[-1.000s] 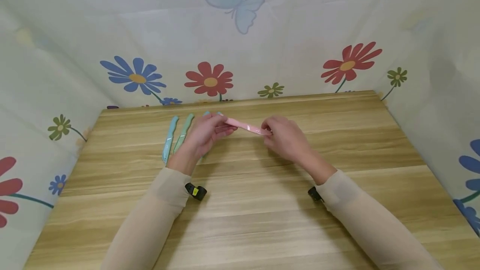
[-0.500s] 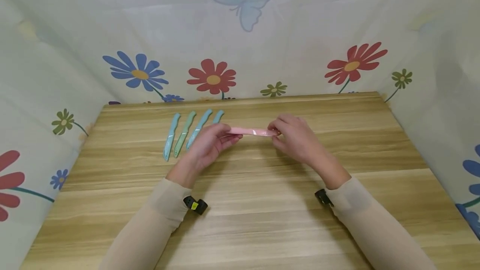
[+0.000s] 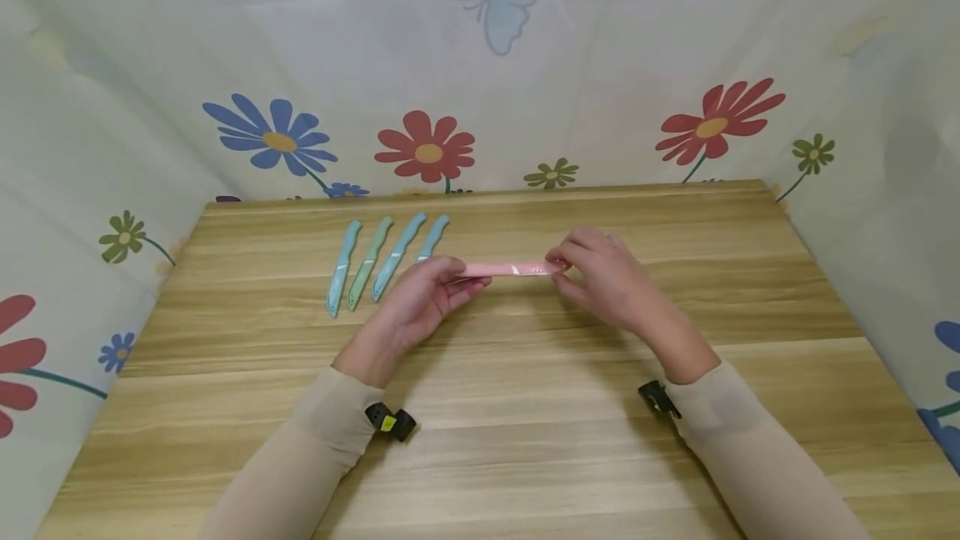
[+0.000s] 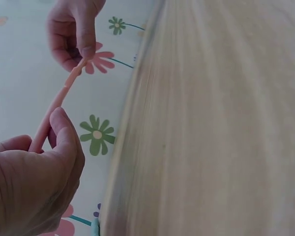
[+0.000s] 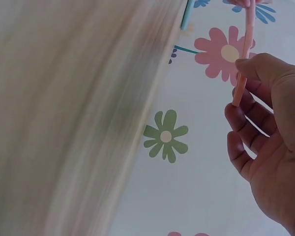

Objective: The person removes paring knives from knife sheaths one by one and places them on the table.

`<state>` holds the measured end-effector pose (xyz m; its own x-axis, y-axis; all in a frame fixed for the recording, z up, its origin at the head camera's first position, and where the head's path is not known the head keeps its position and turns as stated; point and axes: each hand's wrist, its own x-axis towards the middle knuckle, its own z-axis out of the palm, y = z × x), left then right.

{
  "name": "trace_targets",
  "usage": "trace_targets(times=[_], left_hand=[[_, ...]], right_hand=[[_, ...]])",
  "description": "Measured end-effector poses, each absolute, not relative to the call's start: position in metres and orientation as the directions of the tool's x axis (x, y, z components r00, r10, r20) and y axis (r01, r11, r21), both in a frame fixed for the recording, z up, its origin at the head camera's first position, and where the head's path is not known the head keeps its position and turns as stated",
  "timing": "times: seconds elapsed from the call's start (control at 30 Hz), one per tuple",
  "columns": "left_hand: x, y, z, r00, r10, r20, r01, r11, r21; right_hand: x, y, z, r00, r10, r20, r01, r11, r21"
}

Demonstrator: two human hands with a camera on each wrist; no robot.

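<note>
Knife (image 3: 506, 270) in the hands looks slim and pale pink, with a white slash across it and a glossy stretch past that toward the right end. The wrist cams make it look more peach to us, and pretty thin edge-on. It's up in the air over the worktop (image 3: 510, 440), pretty much parallel to the far edge and closer to that edge than to the near one. We can see the left hand (image 3: 420, 298) gripping one end, thumb on top and fingers underneath, while the right hand (image 3: 607, 277) pinches the other end, spare fingers loosely bent.

Compared with a second ago, we've got it nearly level instead of sloping down to the right, and it looks a bit nearer to the near edge. The right hand sits a touch further right. Back then the left hand blocked most of two blue knives (image 3: 400, 257); now we only lose the lower part of the rightmost one.

Counting up, we get five knives: one pink, one green knife (image 3: 371, 263), three blue. Four lie side by side toward the worktop's far-left corner, handles at the far edge: blue, green, blue, blue. We also count two black wrist devices (image 3: 391, 423).
</note>
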<state>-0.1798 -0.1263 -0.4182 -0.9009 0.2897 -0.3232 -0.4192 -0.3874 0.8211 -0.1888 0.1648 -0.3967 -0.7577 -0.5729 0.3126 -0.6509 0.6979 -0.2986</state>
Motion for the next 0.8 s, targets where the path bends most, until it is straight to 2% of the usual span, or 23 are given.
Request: trace_targets(times=[0.2, 0.57, 0.7, 0.8], left_hand=[[-0.180, -0.127, -0.422, -0.894, 0.294, -0.338, -0.436, -0.403, 0.805], [-0.182, -0.126, -0.419, -0.911, 0.253, -0.325, -0.401, -0.362, 0.842], [-0.182, -0.126, -0.413, -0.946, 0.174, -0.275, -0.318, -0.310, 0.896], [-0.180, -0.127, -0.407, -0.980, 0.106, -0.171, -0.188, -0.184, 0.965]], right_hand=[[-0.189, 0.166, -0.396, -0.741, -0.588, 0.325, -0.670, 0.682, -0.292], [-0.191, 0.169, -0.396, -0.702, -0.613, 0.362, -0.710, 0.641, -0.291], [-0.191, 0.169, -0.396, -0.689, -0.615, 0.385, -0.722, 0.630, -0.286], [-0.191, 0.169, -0.395, -0.685, -0.615, 0.390, -0.725, 0.627, -0.285]])
